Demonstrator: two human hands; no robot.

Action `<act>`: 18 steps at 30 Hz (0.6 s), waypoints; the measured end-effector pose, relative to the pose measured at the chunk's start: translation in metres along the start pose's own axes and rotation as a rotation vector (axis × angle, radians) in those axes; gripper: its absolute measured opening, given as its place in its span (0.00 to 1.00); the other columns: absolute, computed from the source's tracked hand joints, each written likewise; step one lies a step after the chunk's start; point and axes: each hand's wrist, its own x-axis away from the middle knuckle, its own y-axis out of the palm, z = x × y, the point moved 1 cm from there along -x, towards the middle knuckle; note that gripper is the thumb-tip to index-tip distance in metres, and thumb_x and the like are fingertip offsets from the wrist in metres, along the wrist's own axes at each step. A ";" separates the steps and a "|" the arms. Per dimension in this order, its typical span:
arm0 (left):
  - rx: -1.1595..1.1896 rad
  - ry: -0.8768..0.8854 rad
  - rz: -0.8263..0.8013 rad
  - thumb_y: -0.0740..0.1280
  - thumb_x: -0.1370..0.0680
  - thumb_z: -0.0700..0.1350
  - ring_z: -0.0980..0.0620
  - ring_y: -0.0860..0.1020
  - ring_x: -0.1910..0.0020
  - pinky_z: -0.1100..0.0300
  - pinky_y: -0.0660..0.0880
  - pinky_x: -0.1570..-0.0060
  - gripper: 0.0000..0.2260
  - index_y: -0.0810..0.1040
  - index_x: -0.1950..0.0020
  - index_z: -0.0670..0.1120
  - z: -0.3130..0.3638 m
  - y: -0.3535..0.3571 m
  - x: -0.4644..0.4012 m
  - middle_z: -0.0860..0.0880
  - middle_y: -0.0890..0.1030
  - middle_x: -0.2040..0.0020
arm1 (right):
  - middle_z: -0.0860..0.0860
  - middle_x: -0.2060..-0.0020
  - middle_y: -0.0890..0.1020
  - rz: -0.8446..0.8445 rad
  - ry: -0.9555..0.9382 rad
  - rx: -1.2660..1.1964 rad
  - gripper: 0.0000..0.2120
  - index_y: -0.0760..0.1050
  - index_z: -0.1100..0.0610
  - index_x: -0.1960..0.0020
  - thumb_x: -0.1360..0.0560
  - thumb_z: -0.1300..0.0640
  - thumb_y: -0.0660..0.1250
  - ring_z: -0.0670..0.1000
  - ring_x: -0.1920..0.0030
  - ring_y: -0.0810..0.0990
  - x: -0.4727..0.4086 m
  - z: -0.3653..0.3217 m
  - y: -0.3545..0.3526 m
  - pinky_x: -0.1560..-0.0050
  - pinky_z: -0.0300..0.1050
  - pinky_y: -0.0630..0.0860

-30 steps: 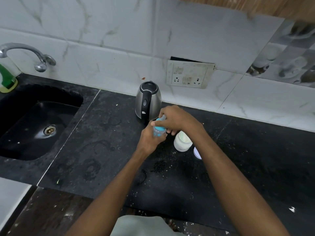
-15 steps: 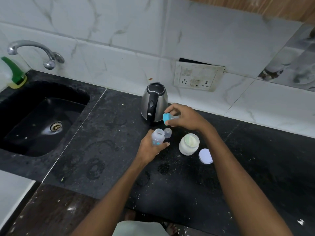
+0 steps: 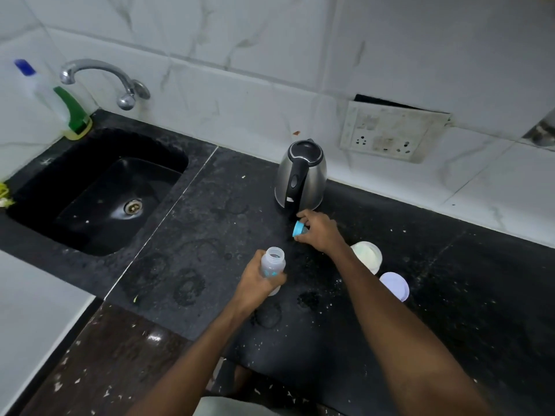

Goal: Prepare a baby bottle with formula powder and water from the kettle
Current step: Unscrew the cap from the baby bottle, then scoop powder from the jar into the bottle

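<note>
Black speckled stone worktop (image 3: 450, 295) under white marble-look wall tiles, flecked with pale crumbs and ring marks. Black sink (image 3: 99, 190) sunk into the worktop's left end, chrome tap (image 3: 102, 76) above its back edge, a green-and-clear squeeze bottle (image 3: 64, 106) at the back left corner. Steel kettle (image 3: 301, 175) with black lid and handle stands near the back edge, just left of the wall socket plate (image 3: 390, 130).

Left hand (image 3: 258, 283) wrapped around the clear baby bottle (image 3: 272, 264), mid-worktop; bottle upright, mouth uncovered, base hidden by the fingers. Right hand (image 3: 319, 232) pinches the blue bottle cap (image 3: 298, 229) in its fingertips, tilted on edge, just in front of the kettle's base; cannot tell if it touches the worktop. Open white formula jar (image 3: 368, 255) sits just right of the right wrist, pale powder inside. Its white lid (image 3: 395, 285) lies flat beside it, toward the front edge.
</note>
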 end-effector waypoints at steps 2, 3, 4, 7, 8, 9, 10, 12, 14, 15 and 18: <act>0.014 0.003 0.006 0.76 0.32 0.47 0.56 0.79 0.56 0.61 0.78 0.56 0.20 0.76 0.43 0.46 -0.001 -0.003 0.000 0.50 0.80 0.53 | 0.46 0.37 0.82 0.027 -0.015 0.147 0.30 0.72 0.47 0.28 0.28 0.47 0.77 0.52 0.33 0.73 -0.004 0.003 0.009 0.34 0.56 0.64; 0.020 0.002 0.009 0.76 0.32 0.47 0.56 0.79 0.57 0.61 0.78 0.56 0.20 0.76 0.43 0.46 -0.002 -0.004 0.000 0.50 0.80 0.53 | 0.46 0.36 0.81 0.037 -0.014 0.194 0.31 0.71 0.47 0.28 0.28 0.45 0.76 0.53 0.32 0.71 -0.006 0.004 0.014 0.34 0.56 0.61; 0.023 0.001 0.013 0.76 0.32 0.47 0.56 0.79 0.57 0.61 0.78 0.56 0.20 0.76 0.43 0.45 -0.003 -0.005 0.000 0.50 0.80 0.53 | 0.47 0.36 0.81 0.044 -0.006 0.227 0.32 0.69 0.46 0.27 0.27 0.43 0.76 0.53 0.31 0.70 -0.007 0.005 0.017 0.34 0.57 0.60; 0.020 -0.001 0.010 0.76 0.32 0.47 0.57 0.79 0.57 0.62 0.78 0.57 0.20 0.76 0.44 0.45 -0.004 -0.007 -0.002 0.50 0.80 0.54 | 0.51 0.34 0.79 0.066 0.024 0.295 0.39 0.62 0.47 0.23 0.27 0.41 0.75 0.55 0.30 0.70 -0.011 0.008 0.027 0.33 0.59 0.59; 0.021 -0.001 0.006 0.76 0.32 0.46 0.57 0.78 0.58 0.63 0.78 0.57 0.19 0.76 0.44 0.45 -0.003 -0.007 -0.002 0.50 0.80 0.54 | 0.52 0.34 0.79 0.073 0.025 0.315 0.40 0.60 0.47 0.22 0.28 0.41 0.75 0.55 0.30 0.70 -0.011 0.008 0.029 0.33 0.59 0.59; 0.021 -0.002 0.004 0.75 0.33 0.45 0.58 0.78 0.58 0.64 0.78 0.58 0.19 0.76 0.44 0.45 -0.002 -0.006 -0.003 0.50 0.80 0.54 | 0.53 0.34 0.78 0.079 0.023 0.338 0.42 0.58 0.47 0.21 0.28 0.41 0.74 0.55 0.30 0.70 -0.012 0.008 0.030 0.33 0.59 0.59; 0.022 -0.002 0.003 0.75 0.33 0.45 0.60 0.78 0.59 0.65 0.78 0.59 0.19 0.76 0.44 0.44 -0.001 -0.006 -0.003 0.50 0.80 0.55 | 0.54 0.34 0.78 0.079 0.021 0.360 0.43 0.57 0.48 0.20 0.28 0.41 0.74 0.56 0.30 0.70 -0.012 0.008 0.031 0.33 0.59 0.59; 0.021 0.000 0.000 0.75 0.33 0.44 0.62 0.78 0.61 0.66 0.78 0.60 0.19 0.76 0.44 0.44 0.001 -0.004 -0.004 0.50 0.80 0.55 | 0.56 0.34 0.77 0.074 0.024 0.397 0.44 0.56 0.49 0.20 0.28 0.41 0.74 0.57 0.31 0.70 -0.011 0.008 0.033 0.32 0.59 0.59; 0.021 0.002 -0.007 0.75 0.33 0.44 0.63 0.78 0.61 0.66 0.78 0.60 0.19 0.76 0.45 0.45 0.002 -0.002 -0.005 0.51 0.80 0.55 | 0.57 0.34 0.77 0.070 0.037 0.414 0.45 0.55 0.49 0.19 0.28 0.40 0.74 0.57 0.30 0.71 -0.010 0.010 0.033 0.31 0.60 0.59; 0.022 0.008 -0.009 0.75 0.33 0.44 0.63 0.78 0.62 0.66 0.78 0.60 0.18 0.76 0.46 0.46 0.003 -0.001 -0.006 0.51 0.80 0.56 | 0.57 0.34 0.77 0.068 0.038 0.424 0.45 0.54 0.49 0.19 0.28 0.40 0.74 0.57 0.30 0.71 -0.009 0.010 0.033 0.31 0.60 0.58; 0.019 0.027 -0.008 0.76 0.34 0.43 0.63 0.78 0.63 0.67 0.77 0.62 0.18 0.76 0.46 0.45 0.003 0.002 -0.008 0.52 0.79 0.57 | 0.58 0.33 0.77 0.059 0.039 0.441 0.47 0.53 0.50 0.18 0.28 0.39 0.75 0.58 0.30 0.70 -0.008 0.011 0.032 0.29 0.61 0.58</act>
